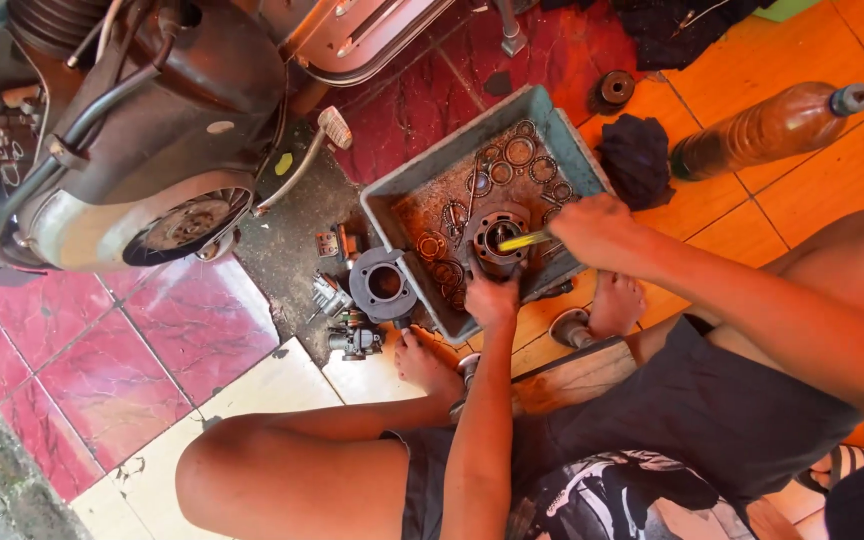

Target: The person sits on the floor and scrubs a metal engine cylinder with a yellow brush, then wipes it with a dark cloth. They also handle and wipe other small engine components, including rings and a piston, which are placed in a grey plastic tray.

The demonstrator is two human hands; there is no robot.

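My left hand (492, 298) grips the cylinder (495, 240), which stands in the grey tray (407, 190) on the tiled floor between my feet. My right hand (597, 230) is closed round a yellow-handled tool (524, 240) whose tip pokes into the bore. I'd judge the cleaning is midway: rings and gaskets (522, 160) already lie loose in the tray, a second cylinder (384, 284) sits just outside it, and the scooter engine (142, 150) stands stripped beside me, nothing refitted yet
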